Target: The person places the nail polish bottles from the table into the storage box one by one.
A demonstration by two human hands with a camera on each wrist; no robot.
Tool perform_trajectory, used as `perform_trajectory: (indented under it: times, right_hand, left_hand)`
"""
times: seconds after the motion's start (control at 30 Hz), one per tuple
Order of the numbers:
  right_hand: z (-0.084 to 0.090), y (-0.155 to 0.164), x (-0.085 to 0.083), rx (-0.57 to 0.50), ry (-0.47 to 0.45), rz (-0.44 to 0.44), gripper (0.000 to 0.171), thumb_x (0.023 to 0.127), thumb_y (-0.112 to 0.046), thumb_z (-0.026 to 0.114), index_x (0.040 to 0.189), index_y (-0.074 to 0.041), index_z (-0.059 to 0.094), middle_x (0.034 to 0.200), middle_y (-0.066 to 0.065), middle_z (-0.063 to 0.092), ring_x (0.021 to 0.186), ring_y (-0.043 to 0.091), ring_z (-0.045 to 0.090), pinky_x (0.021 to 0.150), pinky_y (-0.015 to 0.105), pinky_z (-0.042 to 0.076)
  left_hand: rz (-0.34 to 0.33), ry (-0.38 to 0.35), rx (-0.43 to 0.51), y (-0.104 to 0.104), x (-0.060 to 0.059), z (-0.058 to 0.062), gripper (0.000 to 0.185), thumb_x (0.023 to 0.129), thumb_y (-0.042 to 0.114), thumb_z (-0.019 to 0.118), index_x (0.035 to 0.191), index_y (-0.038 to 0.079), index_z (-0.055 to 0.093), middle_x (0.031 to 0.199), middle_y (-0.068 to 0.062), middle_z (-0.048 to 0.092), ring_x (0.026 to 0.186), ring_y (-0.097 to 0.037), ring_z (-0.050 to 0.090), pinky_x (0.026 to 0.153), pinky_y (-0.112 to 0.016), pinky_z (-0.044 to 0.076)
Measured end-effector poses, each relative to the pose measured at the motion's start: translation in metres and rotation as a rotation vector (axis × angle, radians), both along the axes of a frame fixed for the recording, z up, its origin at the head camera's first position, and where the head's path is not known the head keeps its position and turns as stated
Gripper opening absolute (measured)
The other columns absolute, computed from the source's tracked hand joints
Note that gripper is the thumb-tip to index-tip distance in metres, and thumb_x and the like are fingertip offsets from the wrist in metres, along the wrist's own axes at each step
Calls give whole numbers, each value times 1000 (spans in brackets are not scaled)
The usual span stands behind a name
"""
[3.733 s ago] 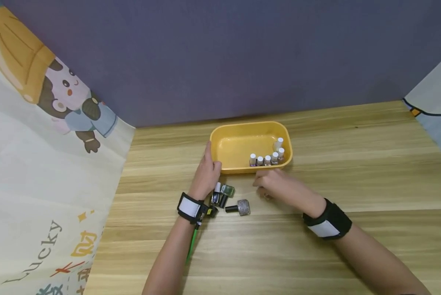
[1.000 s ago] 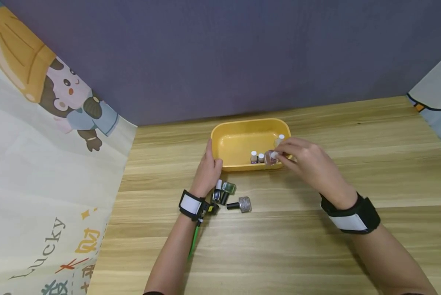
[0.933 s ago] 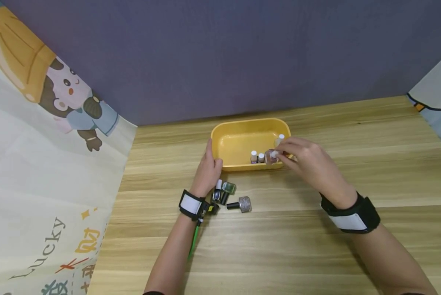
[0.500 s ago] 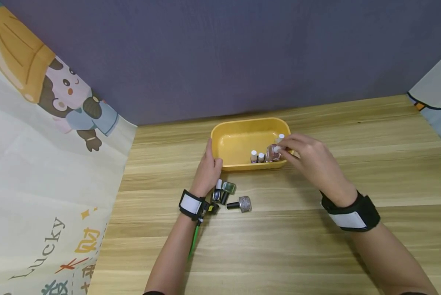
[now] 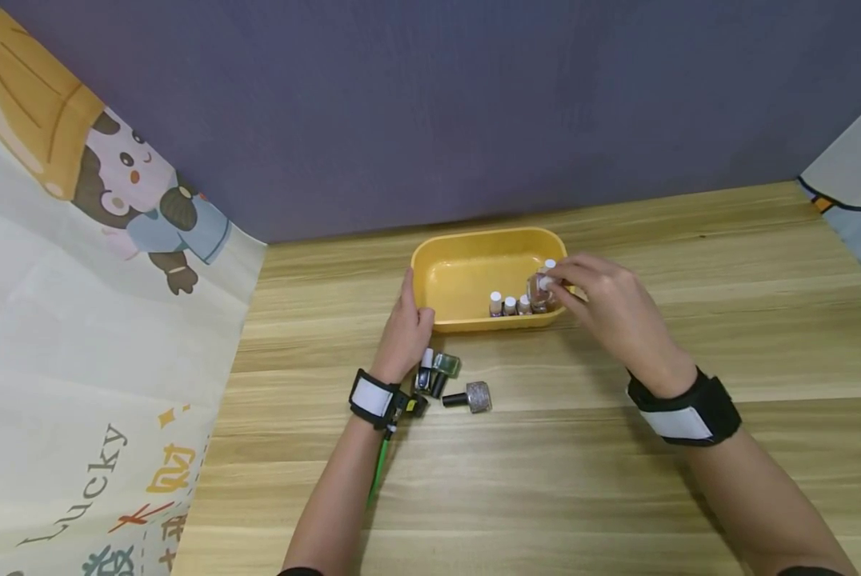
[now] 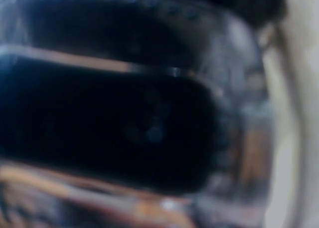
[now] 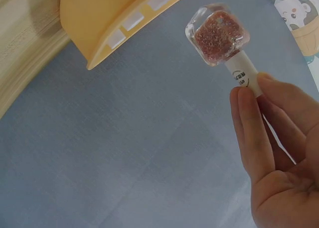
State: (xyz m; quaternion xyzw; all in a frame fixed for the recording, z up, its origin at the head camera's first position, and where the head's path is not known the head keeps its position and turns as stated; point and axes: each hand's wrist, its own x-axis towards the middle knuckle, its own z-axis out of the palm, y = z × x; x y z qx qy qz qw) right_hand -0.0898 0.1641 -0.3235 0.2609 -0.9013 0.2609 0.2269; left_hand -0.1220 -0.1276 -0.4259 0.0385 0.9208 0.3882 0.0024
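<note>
Desk (image 5: 618,496): pale wood-grain surface, broad bare room to the right and toward the near edge. Purple fabric backdrop (image 5: 438,104) behind; cartoon-print cloth (image 5: 78,320) over the left side.

Yellow tray (image 5: 466,240): smooth plastic, rounded rectangle. Small white-capped bottles (image 5: 510,304) stand in a row along its near wall.

Left hand (image 5: 404,332) rests against the tray's left near corner, fingers fairly straight. Three bottles (image 5: 445,380) lie on the desk just beside its wrist.

Right hand (image 5: 606,308) holds a clear bottle of reddish glitter (image 7: 217,33) over the tray's right end, fingers pinching its white cap. The right wrist view shows glitter grains and cap print; the head view does not. The left wrist view is dark blur.
</note>
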Motion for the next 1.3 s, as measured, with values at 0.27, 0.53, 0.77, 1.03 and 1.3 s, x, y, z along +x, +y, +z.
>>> perform_trajectory:
  times: [0.27, 0.53, 0.77, 1.03, 1.3]
  right_hand:
    - [-2, 0, -4, 22, -4, -7, 15, 83, -2, 76, 97, 5, 74, 95, 17, 71, 83, 30, 70, 70, 43, 58]
    - [-8, 1, -10, 29, 19, 8, 16, 83, -2, 76, 97, 5, 74, 95, 16, 71, 82, 29, 69, 69, 43, 58]
    - [-13, 1, -13, 26, 30, 29, 17, 82, -1, 76, 98, 5, 74, 95, 16, 71, 81, 29, 69, 69, 41, 58]
    - [-17, 2, -15, 17, 27, 36, 17, 82, -2, 77, 98, 4, 75, 94, 16, 71, 81, 28, 69, 69, 41, 58]
    - [-19, 3, -18, 0, 48, 49, 16, 83, -2, 76, 98, 4, 74, 94, 14, 71, 80, 27, 68, 68, 40, 58]
  left_hand:
    - [0, -8, 3, 0, 0, 0, 78, 97, 24, 41, 161, 19, -3, 165, -10, 19, 144, -14, 31, 118, -34, 27]
    - [0, -13, 8, 1, 0, 3, 77, 97, 25, 40, 161, 21, -4, 165, -10, 20, 142, -15, 34, 117, -35, 29]
    - [-2, -15, 4, 0, 0, 0, 78, 97, 25, 39, 161, 20, -4, 165, -10, 18, 141, -15, 35, 117, -35, 30]
    - [-10, -12, 13, 0, 1, -1, 77, 97, 23, 39, 161, 20, -4, 165, -10, 19, 139, -16, 37, 115, -36, 33]
    - [-12, 0, 20, 0, 1, 0, 76, 97, 21, 40, 161, 20, -3, 165, -11, 18, 140, -17, 37, 116, -37, 32]
